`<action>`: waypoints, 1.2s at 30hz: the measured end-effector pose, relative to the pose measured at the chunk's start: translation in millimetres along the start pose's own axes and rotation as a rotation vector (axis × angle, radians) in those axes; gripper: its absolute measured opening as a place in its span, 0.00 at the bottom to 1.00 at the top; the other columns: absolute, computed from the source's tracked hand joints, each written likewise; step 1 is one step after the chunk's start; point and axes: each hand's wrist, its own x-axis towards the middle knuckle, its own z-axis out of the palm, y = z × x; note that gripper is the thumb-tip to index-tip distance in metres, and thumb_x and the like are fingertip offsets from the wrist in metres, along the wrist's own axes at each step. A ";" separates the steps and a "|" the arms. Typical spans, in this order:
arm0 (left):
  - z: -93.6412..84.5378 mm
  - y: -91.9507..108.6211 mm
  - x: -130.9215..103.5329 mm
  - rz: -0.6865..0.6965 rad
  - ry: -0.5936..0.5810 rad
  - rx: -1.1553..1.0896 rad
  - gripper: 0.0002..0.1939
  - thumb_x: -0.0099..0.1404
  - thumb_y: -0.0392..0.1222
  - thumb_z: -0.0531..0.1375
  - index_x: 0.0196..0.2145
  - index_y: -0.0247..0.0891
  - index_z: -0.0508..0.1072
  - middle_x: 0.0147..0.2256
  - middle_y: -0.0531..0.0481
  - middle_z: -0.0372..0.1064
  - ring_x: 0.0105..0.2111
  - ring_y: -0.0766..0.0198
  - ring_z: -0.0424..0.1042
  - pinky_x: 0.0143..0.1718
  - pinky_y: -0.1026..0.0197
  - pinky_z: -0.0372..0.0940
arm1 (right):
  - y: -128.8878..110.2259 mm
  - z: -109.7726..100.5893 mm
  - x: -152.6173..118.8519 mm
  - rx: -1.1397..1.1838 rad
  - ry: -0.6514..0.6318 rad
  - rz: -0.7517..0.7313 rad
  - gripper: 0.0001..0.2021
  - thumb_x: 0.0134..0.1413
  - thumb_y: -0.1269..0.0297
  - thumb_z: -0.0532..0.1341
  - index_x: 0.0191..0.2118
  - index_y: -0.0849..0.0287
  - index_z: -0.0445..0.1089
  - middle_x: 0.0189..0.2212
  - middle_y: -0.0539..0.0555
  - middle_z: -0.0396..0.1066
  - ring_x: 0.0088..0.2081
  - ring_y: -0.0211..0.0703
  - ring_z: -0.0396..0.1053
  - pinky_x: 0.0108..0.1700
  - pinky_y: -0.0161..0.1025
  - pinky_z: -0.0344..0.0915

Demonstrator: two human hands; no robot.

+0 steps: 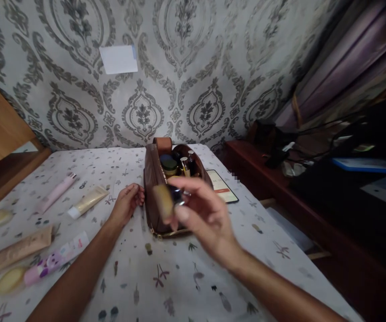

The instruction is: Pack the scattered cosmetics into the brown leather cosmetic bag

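Observation:
A brown toiletry bag (153, 188) stands unzipped on the patterned cloth, with jars (169, 165) and silver-capped bottles (190, 156) inside. In front of its opening, my right hand (209, 210) grips a small yellowish item with a dark, shiny end (162, 202) between thumb and fingers. Motion blur hides exactly what this item is. My left hand (130, 199) rests on the cloth at the bag's left side, fingers curled in a loose fist with nothing visible in them. Whether its knuckles touch the bag, I cannot tell.
Several tubes lie at the left, among them a cream tube (89, 201) and a purple-white tube (57, 259), with yellow oval pieces (10, 281). A phone or tablet (223, 185) lies right of the bag. Beyond the cloth's right edge stands a dark red cluttered desk (246, 156).

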 end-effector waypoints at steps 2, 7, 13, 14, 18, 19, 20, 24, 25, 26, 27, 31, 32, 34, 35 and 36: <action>0.5 0.4 0.2 0.019 -0.011 -0.011 0.19 0.51 0.53 0.71 0.28 0.34 0.74 0.22 0.52 0.69 0.22 0.69 0.66 0.24 0.67 0.61 | -8.0 -19.7 9.0 -0.080 0.067 -0.020 0.21 0.62 0.49 0.60 0.57 0.49 0.64 0.41 0.51 0.70 0.31 0.35 0.75 0.30 0.32 0.72; 2.0 2.8 0.1 0.006 -0.013 -0.016 0.19 0.51 0.53 0.71 0.27 0.33 0.74 0.22 0.51 0.69 0.21 0.69 0.66 0.23 0.67 0.61 | -16.8 -52.7 29.5 -0.267 0.091 -0.028 0.23 0.60 0.49 0.62 0.57 0.50 0.64 0.43 0.50 0.71 0.33 0.34 0.76 0.31 0.31 0.71; 2.0 2.1 0.8 -0.006 -0.005 -0.011 0.17 0.53 0.51 0.71 0.27 0.34 0.75 0.22 0.51 0.69 0.21 0.68 0.66 0.23 0.67 0.61 | -13.2 -64.2 42.0 -0.384 -0.010 0.005 0.19 0.55 0.53 0.67 0.51 0.53 0.69 0.43 0.50 0.71 0.35 0.35 0.74 0.35 0.32 0.72; 1.9 1.8 1.0 -0.006 -0.007 -0.009 0.17 0.53 0.52 0.71 0.27 0.34 0.75 0.22 0.51 0.69 0.22 0.68 0.66 0.23 0.67 0.61 | -12.2 -65.5 43.8 -0.433 -0.034 0.003 0.19 0.56 0.54 0.67 0.50 0.53 0.70 0.42 0.50 0.71 0.35 0.35 0.73 0.35 0.32 0.72; 1.5 1.3 1.4 -0.012 -0.007 -0.004 0.19 0.51 0.54 0.71 0.26 0.35 0.75 0.22 0.51 0.69 0.22 0.67 0.66 0.23 0.67 0.61 | -8.3 -71.3 50.9 -0.679 -0.154 -0.009 0.17 0.58 0.56 0.65 0.52 0.54 0.71 0.41 0.49 0.72 0.33 0.34 0.70 0.34 0.32 0.69; 1.4 1.2 1.4 -0.012 -0.002 -0.004 0.19 0.51 0.54 0.71 0.26 0.35 0.75 0.22 0.50 0.69 0.22 0.67 0.66 0.23 0.66 0.61 | -7.5 -72.6 52.4 -0.736 -0.180 -0.011 0.18 0.59 0.56 0.65 0.53 0.53 0.70 0.41 0.49 0.72 0.32 0.33 0.70 0.33 0.32 0.68; 1.3 1.3 1.4 -0.013 0.002 -0.004 0.18 0.52 0.53 0.71 0.26 0.35 0.75 0.22 0.50 0.69 0.22 0.67 0.66 0.23 0.66 0.61 | -6.7 -73.9 53.8 -0.786 -0.202 -0.008 0.19 0.59 0.57 0.65 0.54 0.53 0.70 0.40 0.49 0.72 0.32 0.33 0.69 0.32 0.32 0.67; 1.1 1.3 1.2 -0.020 0.005 -0.008 0.18 0.52 0.53 0.71 0.25 0.35 0.74 0.23 0.50 0.69 0.23 0.67 0.65 0.23 0.66 0.61 | -4.5 -77.4 58.4 -0.917 -0.272 0.016 0.17 0.57 0.59 0.65 0.52 0.53 0.70 0.34 0.47 0.71 0.30 0.35 0.68 0.30 0.32 0.64; 1.0 1.2 1.2 -0.022 0.004 -0.010 0.18 0.51 0.53 0.72 0.25 0.36 0.74 0.23 0.51 0.69 0.23 0.67 0.65 0.23 0.66 0.61 | -4.2 -77.7 59.4 -0.944 -0.291 0.023 0.16 0.57 0.60 0.65 0.50 0.53 0.70 0.32 0.46 0.71 0.30 0.35 0.68 0.30 0.32 0.64; 0.9 1.1 1.3 -0.023 0.004 -0.012 0.18 0.51 0.53 0.72 0.25 0.36 0.74 0.23 0.51 0.69 0.23 0.67 0.65 0.23 0.67 0.61 | -4.0 -77.6 60.3 -0.970 -0.309 0.026 0.14 0.57 0.60 0.65 0.48 0.53 0.70 0.32 0.46 0.71 0.30 0.35 0.68 0.30 0.32 0.63; 0.9 0.9 1.5 -0.023 0.005 -0.013 0.18 0.51 0.53 0.72 0.25 0.36 0.74 0.23 0.51 0.69 0.23 0.67 0.65 0.23 0.66 0.61 | -3.8 -77.1 61.1 -0.996 -0.329 0.025 0.13 0.56 0.60 0.65 0.47 0.53 0.70 0.31 0.46 0.71 0.30 0.35 0.68 0.31 0.32 0.63; 0.5 0.0 2.3 -0.014 0.000 -0.012 0.17 0.53 0.52 0.70 0.25 0.36 0.74 0.22 0.51 0.68 0.22 0.67 0.65 0.22 0.66 0.60 | -4.5 -70.9 63.5 -1.126 -0.411 0.023 0.12 0.54 0.64 0.67 0.44 0.55 0.69 0.37 0.49 0.68 0.33 0.37 0.68 0.34 0.34 0.63; 0.4 -0.2 2.5 -0.011 0.000 -0.014 0.16 0.54 0.51 0.70 0.25 0.36 0.74 0.22 0.51 0.68 0.22 0.66 0.65 0.22 0.66 0.60 | -5.0 -68.4 64.1 -1.167 -0.434 0.035 0.12 0.54 0.66 0.67 0.43 0.56 0.69 0.39 0.50 0.67 0.33 0.37 0.67 0.34 0.35 0.63; 0.0 -0.4 2.8 -0.010 0.001 -0.019 0.15 0.54 0.50 0.69 0.25 0.36 0.74 0.22 0.51 0.68 0.22 0.66 0.65 0.22 0.65 0.60 | -6.0 -63.0 65.5 -1.254 -0.478 0.061 0.12 0.52 0.67 0.68 0.41 0.58 0.68 0.40 0.51 0.66 0.32 0.37 0.67 0.33 0.36 0.62; -0.3 -0.5 2.8 -0.011 0.003 -0.022 0.14 0.54 0.50 0.69 0.25 0.36 0.74 0.22 0.51 0.68 0.22 0.66 0.65 0.22 0.65 0.60 | -6.6 -60.3 66.3 -1.294 -0.495 0.068 0.12 0.52 0.67 0.68 0.41 0.58 0.68 0.40 0.51 0.66 0.32 0.37 0.66 0.32 0.36 0.62; -0.6 -0.5 2.9 -0.012 0.003 -0.023 0.14 0.54 0.50 0.69 0.25 0.36 0.74 0.22 0.50 0.69 0.22 0.66 0.65 0.22 0.65 0.60 | -7.2 -57.6 67.1 -1.328 -0.509 0.069 0.12 0.52 0.67 0.68 0.40 0.59 0.67 0.39 0.51 0.66 0.32 0.38 0.66 0.32 0.36 0.61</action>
